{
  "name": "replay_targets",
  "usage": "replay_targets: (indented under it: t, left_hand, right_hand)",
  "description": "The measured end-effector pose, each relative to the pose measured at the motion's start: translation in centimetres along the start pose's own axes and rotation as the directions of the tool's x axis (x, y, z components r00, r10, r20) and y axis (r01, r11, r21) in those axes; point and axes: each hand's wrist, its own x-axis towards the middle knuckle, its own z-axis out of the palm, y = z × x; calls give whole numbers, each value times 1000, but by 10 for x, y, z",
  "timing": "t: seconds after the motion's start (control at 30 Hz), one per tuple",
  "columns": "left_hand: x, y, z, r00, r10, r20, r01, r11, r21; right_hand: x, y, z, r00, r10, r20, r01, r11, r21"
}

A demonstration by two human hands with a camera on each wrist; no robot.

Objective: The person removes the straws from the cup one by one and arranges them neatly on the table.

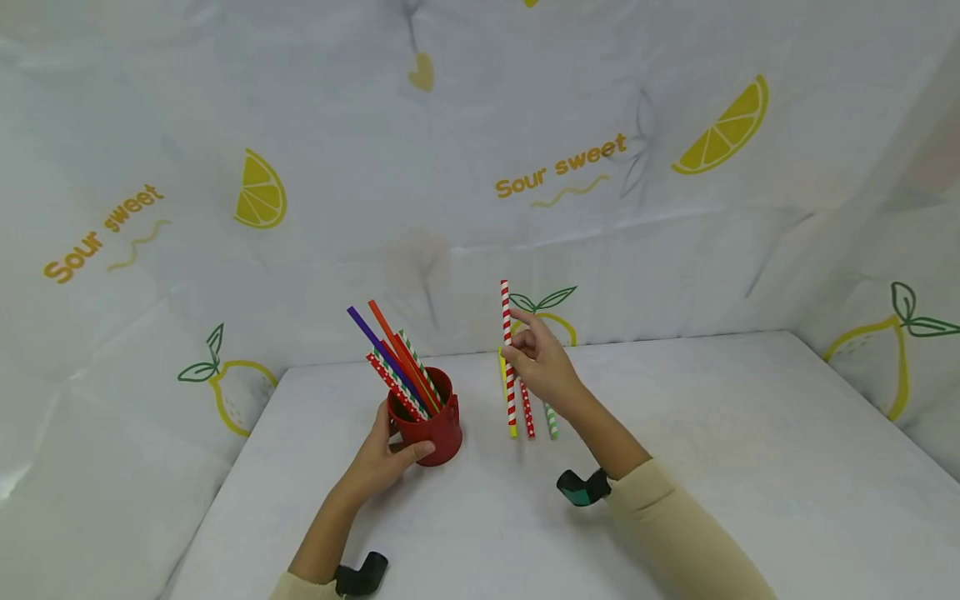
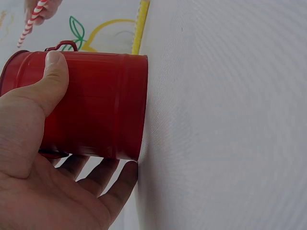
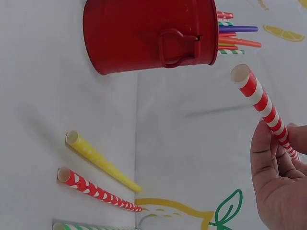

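Observation:
My left hand (image 1: 378, 465) grips a small red metal bucket (image 1: 442, 437) standing on the table, thumb on one side and fingers round the other. Several paper straws lean out of it to the left, among them a purple straw (image 1: 363, 323) and an orange straw (image 1: 380, 318). To the right of the bucket, my right hand (image 1: 546, 367) pinches a red-and-white striped straw (image 3: 261, 101) between thumb and fingers. The straw is held nearly upright above the table, its lower end pointing down.
Beneath and behind the right hand lie a yellow dotted straw (image 3: 98, 160), a red straw with white marks (image 3: 91, 188) and a green-and-white straw (image 1: 552, 423), side by side on the white table (image 1: 712, 433). A lemon-printed white cloth (image 1: 337, 150) hangs behind.

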Motion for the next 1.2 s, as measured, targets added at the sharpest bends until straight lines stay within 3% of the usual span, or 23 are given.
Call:
replay_targets:
  t: [0.53,1.2]
  left_hand:
    - [0,0,-1,1000,-16,7,16,1000,-13]
    - [1,-4,-1,1000,-10,12,10,1000,-24]
  right_hand:
    - [-1,17,-25,997,70,-9,-71,995,-75]
    - [-3,65,-61,980,193,-48,-198,965,-173]
